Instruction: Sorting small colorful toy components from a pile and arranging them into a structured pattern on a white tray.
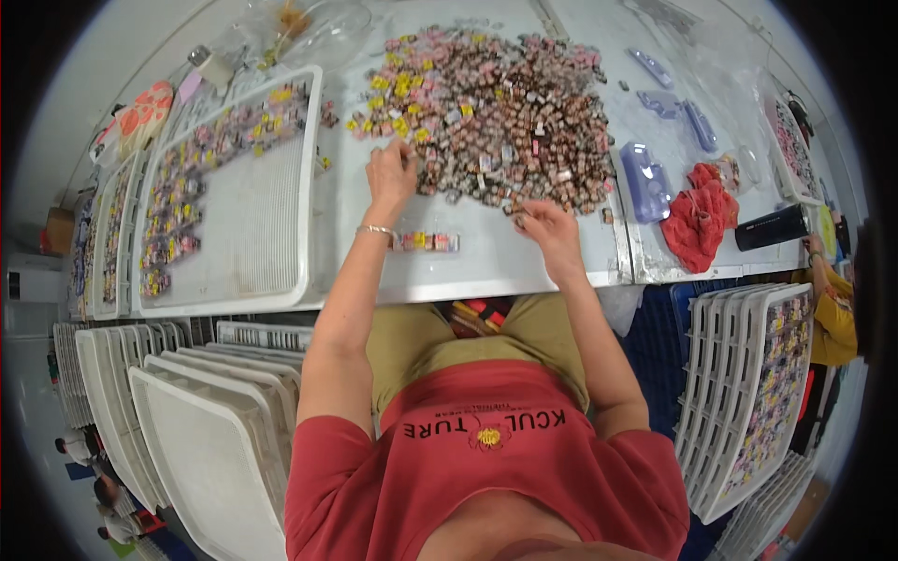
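Observation:
A big heap of small pink, brown and yellow wrapped pieces (486,112) lies on the white table (486,262). My left hand (391,173) rests fingers-down at the heap's near left edge, touching pieces there. My right hand (547,229) is at the heap's near right edge, fingers pinched around a small piece. A short row of several coloured pieces (428,242) lies on the table between my hands, next to my left wrist with its bracelet.
A white slotted tray (253,206) partly lined with pieces lies left of the heap, more filled trays beyond it. Empty trays (206,421) stack at lower left, filled ones (748,393) lower right. Red cloth (700,217), purple plastic moulds (645,178), a black cylinder (772,227) and another person's arm (828,280) sit right.

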